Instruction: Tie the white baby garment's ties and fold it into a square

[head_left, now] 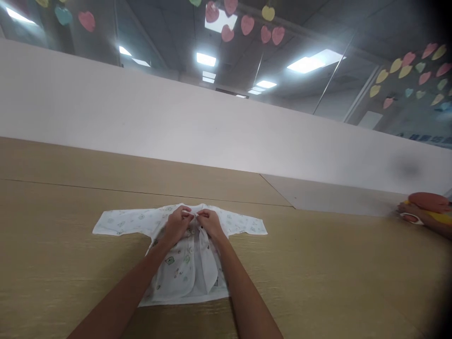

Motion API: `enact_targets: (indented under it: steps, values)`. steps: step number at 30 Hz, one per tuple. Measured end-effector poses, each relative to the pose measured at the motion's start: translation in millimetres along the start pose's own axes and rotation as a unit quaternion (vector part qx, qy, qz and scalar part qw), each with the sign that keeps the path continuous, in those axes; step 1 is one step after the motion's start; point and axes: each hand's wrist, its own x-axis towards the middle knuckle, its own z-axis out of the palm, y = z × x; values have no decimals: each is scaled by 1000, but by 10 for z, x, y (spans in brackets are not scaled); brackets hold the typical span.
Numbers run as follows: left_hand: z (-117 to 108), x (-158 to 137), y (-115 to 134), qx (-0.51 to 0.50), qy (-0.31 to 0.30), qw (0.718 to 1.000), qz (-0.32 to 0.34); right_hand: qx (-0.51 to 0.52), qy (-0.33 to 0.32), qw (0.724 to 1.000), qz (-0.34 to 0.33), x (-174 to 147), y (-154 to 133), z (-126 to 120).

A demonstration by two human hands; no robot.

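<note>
A small white baby shirt (176, 275) with a green print lies spread on the table, its sleeves stretched out to both sides and its front opening towards me. At the neckline, my left hand (178, 223) pinches the left front edge of the shirt. Close beside it, my right hand (210, 222) pinches the right front edge, the fingertips of both hands almost meeting. Below the hands the right front panel is folded back and the opening gapes. What exactly sits between the fingertips is too small to make out.
The wood-toned table (335, 268) reaches across the view, with a low white wall (197, 127) along its back. Above stands glass with heart-shaped paper notes (247, 24). At the far right, another person's hand (409, 209) rests near a reddish-brown rounded object (429, 201).
</note>
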Motion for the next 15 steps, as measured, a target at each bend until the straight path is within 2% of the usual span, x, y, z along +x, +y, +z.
enact_targets:
  steps: [3, 8, 15]
  values:
    - [-5, -5, 5, 1, -2, 1000, 6, 6, -8, 1000, 13, 3, -40, -10]
    - [-19, -26, 36, 20, 0, 999, 26, 27, -51, 996, 74, -9, -57, 7]
    - [-41, -68, 77, 27, 6, 999, 35, -2, -57, 997, 59, -78, -85, 38]
